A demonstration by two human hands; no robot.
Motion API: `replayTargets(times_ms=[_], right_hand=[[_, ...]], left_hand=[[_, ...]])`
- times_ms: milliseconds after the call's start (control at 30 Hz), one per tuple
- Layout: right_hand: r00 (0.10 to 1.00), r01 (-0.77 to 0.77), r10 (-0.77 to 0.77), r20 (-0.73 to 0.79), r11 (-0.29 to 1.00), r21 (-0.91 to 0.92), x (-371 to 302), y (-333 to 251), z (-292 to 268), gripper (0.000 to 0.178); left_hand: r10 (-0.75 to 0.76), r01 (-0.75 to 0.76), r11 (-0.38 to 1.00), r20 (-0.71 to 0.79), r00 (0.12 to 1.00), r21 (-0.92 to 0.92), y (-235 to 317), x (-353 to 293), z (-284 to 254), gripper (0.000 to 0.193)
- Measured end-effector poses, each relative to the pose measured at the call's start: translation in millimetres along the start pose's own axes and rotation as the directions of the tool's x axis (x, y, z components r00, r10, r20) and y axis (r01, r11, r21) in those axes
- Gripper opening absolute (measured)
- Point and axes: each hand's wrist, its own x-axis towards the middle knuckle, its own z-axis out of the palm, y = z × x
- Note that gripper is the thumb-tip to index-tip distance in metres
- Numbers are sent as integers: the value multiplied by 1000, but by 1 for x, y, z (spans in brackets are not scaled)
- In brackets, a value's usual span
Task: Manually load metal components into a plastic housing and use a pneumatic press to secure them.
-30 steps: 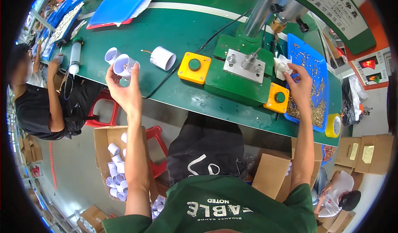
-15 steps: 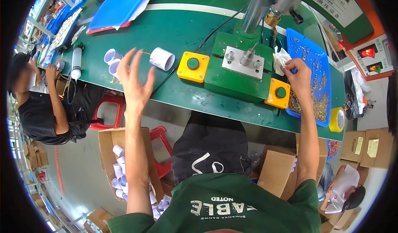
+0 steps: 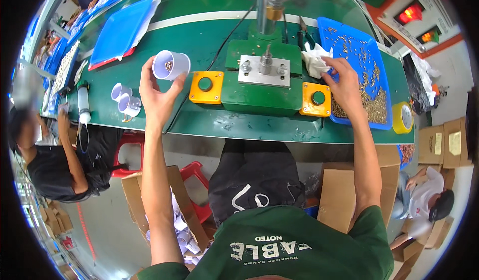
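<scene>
**Left hand (image 3: 158,98) grips a smooth white round cup (image 3: 183,63) left of a green-painted metal press (image 3: 262,101)**

Nearest, white printed lettering crosses the dark-green cloth T-shirt (image 3: 309,230). At right, pale rectangular labels (image 3: 454,144) mark brown cardboard cartons (image 3: 446,160); their writing is too small to read.

Two more white cups (image 3: 130,103) sit on the green worktop (image 3: 234,131), left of that hand. Above the worktop, the left fingers and thumb close around the held cup, a small brass-coloured piece (image 3: 168,65) inside. The right hand's (image 3: 347,86) fingers, bent and partly spread, meet a crumpled white tissue (image 3: 314,60); I cannot tell whether they pinch it.

Far left lies a flat blue tray (image 3: 122,33).
</scene>
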Motion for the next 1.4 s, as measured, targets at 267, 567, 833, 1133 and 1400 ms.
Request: replayTargets(times_ms=[267,567,833,1133,1400], right_hand=[[995,61,-60,-84,998,2,1,16,24,16],[997,22,-22,-71,1000,5,-1,2,9,18],[988,69,-59,-143,996,64,-2,11,12,16],[992,61,-62,-106,998,-14,-3,12,14,16],[990,74,-76,-115,997,-25,0,13,7,15]], left_hand=[[-251,374,783,298,921,-496,43,22,69,42],[-273,436,745,365,890,-505,64,40,99,47],[-299,421,769,310,902,-481,90,39,114,47],[-219,359,840,351,910,-406,87,42,108,45],[75,41,955,376,924,-293,78,52,97,43]])
